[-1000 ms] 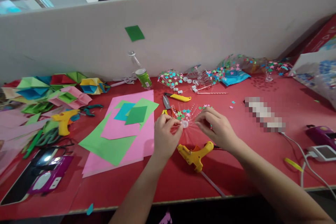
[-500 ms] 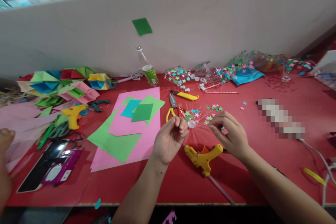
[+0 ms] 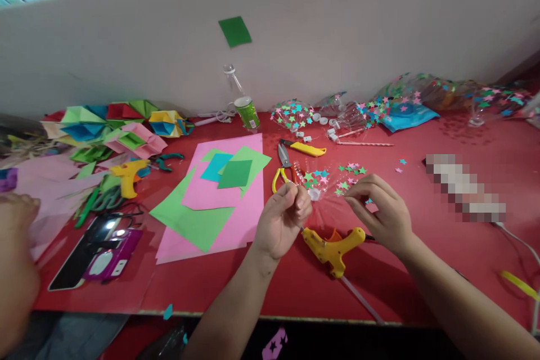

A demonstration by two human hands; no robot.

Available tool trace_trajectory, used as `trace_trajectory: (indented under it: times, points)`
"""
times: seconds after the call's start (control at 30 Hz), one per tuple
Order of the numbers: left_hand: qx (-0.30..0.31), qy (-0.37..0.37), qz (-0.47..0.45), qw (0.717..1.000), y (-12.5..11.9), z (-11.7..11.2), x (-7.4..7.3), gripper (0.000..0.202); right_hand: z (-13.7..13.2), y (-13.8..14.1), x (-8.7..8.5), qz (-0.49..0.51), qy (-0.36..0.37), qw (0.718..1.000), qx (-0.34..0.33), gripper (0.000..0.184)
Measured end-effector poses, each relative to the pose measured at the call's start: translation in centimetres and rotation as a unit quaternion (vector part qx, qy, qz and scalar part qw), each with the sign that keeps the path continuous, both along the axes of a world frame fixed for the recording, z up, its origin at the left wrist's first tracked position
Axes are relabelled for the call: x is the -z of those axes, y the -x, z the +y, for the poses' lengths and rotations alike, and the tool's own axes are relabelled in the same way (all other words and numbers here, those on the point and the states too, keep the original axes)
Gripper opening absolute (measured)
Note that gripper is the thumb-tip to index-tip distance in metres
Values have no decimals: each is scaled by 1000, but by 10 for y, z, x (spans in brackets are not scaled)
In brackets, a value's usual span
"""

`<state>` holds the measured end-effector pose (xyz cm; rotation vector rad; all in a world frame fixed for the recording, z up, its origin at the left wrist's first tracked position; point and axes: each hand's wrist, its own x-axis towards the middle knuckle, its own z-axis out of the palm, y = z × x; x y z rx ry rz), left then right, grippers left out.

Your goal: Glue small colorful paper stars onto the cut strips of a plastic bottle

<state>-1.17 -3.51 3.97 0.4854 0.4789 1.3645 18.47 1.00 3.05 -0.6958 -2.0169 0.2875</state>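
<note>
My left hand (image 3: 283, 219) is raised over the table with thumb and fingers pressed together; whatever it may hold is too small to make out. Across from it, my right hand (image 3: 383, 212) has its thumb and forefinger tips brought together in a pinch, and nothing nameable shows there. Between and behind both hands lies a clear plastic piece (image 3: 314, 194) with a whitish centre and small paper stars (image 3: 315, 179) on it. More loose stars (image 3: 343, 185) lie by my right fingertips. Below the hands rests a yellow glue gun (image 3: 331, 248) with a glue stick (image 3: 363, 299) in its rear.
Pliers (image 3: 284, 156) and a yellow cutter (image 3: 307, 149) lie behind my left hand. Stacked coloured paper (image 3: 206, 230) is at left, near a purple device (image 3: 110, 256). A glass bottle (image 3: 244, 109) and star-covered clear plastic pieces (image 3: 292, 115) line the wall. Another person's hand (image 3: 17, 225) is far left.
The view has shifted slightly, so the table appears further right and higher. My hands keep nearly the same pose. The other person's hand reaches further into view at the left.
</note>
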Motion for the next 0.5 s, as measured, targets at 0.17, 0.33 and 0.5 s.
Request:
trace_trajectory:
  times: [0.17, 0.33, 0.5]
  points:
    - [26, 20, -33, 999, 0, 2, 1, 27, 0, 0, -1, 2, -4, 1000, -2, 11]
    - [1, 17, 0, 1000, 2, 2, 3, 18, 0, 0, 0, 4, -5, 1000, -2, 11]
    - [-28, 12, 16, 999, 2, 0, 3, 27, 1, 0, 1, 2, -3, 1000, -3, 11]
